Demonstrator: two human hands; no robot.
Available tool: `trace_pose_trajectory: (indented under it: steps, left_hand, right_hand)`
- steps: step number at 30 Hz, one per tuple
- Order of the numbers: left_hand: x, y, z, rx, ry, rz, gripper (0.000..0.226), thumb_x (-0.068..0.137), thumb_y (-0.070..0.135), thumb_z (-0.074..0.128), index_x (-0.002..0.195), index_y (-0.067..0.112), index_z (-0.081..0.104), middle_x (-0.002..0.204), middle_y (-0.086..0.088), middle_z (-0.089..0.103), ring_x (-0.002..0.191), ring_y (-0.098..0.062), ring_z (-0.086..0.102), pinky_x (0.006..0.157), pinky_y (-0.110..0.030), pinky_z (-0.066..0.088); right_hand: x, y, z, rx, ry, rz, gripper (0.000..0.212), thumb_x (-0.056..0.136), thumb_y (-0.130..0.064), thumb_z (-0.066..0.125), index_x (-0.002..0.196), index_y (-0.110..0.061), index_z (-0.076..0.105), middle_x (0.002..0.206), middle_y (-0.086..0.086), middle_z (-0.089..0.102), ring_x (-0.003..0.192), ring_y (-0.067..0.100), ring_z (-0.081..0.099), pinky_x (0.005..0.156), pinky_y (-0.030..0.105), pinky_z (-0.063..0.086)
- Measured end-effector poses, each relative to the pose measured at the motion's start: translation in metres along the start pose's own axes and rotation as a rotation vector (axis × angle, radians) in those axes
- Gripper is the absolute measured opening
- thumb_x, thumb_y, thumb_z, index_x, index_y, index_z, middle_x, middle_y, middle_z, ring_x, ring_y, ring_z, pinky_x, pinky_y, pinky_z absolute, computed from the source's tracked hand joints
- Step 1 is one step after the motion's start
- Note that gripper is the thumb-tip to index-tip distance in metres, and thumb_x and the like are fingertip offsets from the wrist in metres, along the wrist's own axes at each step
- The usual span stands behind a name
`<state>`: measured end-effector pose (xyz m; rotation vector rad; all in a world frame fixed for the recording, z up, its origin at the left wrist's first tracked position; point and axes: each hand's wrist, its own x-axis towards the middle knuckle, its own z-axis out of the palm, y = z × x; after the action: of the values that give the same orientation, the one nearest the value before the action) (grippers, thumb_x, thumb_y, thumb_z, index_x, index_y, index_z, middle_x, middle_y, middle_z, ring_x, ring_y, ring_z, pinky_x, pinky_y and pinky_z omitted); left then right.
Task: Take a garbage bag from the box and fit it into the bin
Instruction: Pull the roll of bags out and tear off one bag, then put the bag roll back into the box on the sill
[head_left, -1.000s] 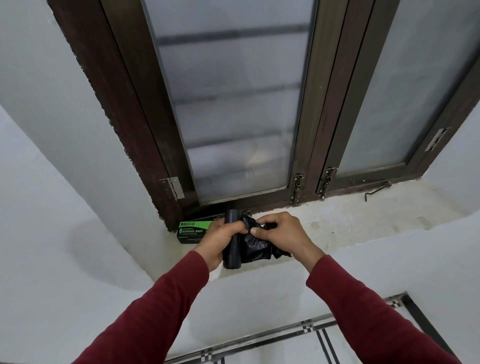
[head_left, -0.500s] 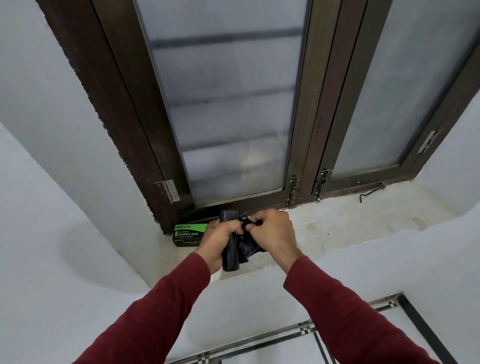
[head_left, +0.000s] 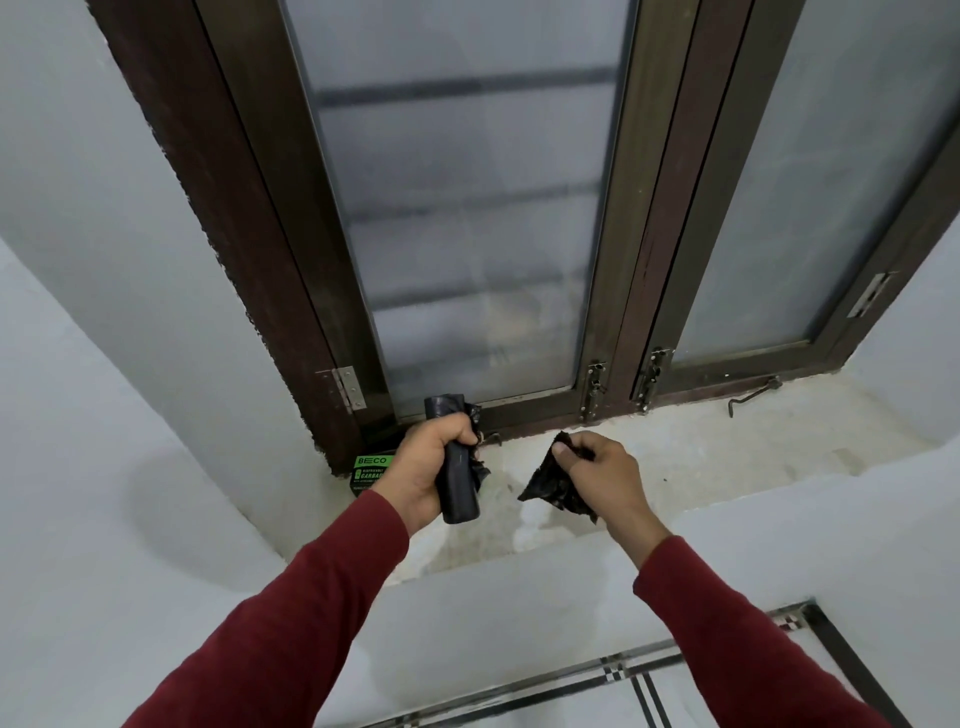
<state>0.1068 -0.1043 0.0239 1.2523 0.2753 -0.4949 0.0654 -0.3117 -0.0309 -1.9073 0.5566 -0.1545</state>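
Observation:
My left hand (head_left: 426, 465) grips a black roll of garbage bags (head_left: 457, 488), held upright above the window sill. My right hand (head_left: 597, 473) pinches a single crumpled black garbage bag (head_left: 553, 486), separate from the roll and a short way to its right. A green and black garbage bag box (head_left: 370, 469) lies on the sill in the left corner, partly hidden behind my left hand. No bin is in view.
The stone window sill (head_left: 727, 447) runs below a dark wooden window frame (head_left: 649, 291) with frosted glass, latches (head_left: 595, 387) and a hook (head_left: 753, 399). White walls flank the recess. Tiled floor with dark border lines (head_left: 649, 691) shows below.
The hands were together working at the roll. Now the right hand has pulled away to the right with one bag torn free, while the left hand keeps the roll.

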Motion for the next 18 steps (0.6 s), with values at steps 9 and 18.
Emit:
trace_pose_trajectory:
  steps: [9, 18]
  left_hand:
    - [0.004, -0.013, 0.003, -0.103, -0.009, -0.025, 0.021, 0.083, 0.0, 0.07, 0.103, 0.005, 0.064, 0.08, -0.016, 0.066, 0.068, -0.031, 0.066, 0.065, -0.042, 0.063]
    - [0.006, -0.018, -0.008, 0.181, 0.026, 0.147, 0.044, 0.073, 0.004, 0.09, 0.107, 0.023, 0.07, 0.095, 0.004, 0.08, 0.083, -0.014, 0.079, 0.063, -0.035, 0.064]
  right_hand:
    - [0.026, -0.02, -0.013, -0.004, -0.229, 0.011, 0.04, 0.067, 0.002, 0.043, 0.065, -0.03, 0.068, 0.077, 0.001, 0.061, 0.073, 0.023, 0.053, 0.056, 0.027, 0.039]
    - [0.053, -0.012, -0.006, -0.735, -0.237, -0.342, 0.062, 0.084, 0.004, 0.066, 0.134, -0.029, 0.051, 0.125, 0.006, 0.061, 0.117, 0.03, 0.053, 0.093, 0.04, 0.047]
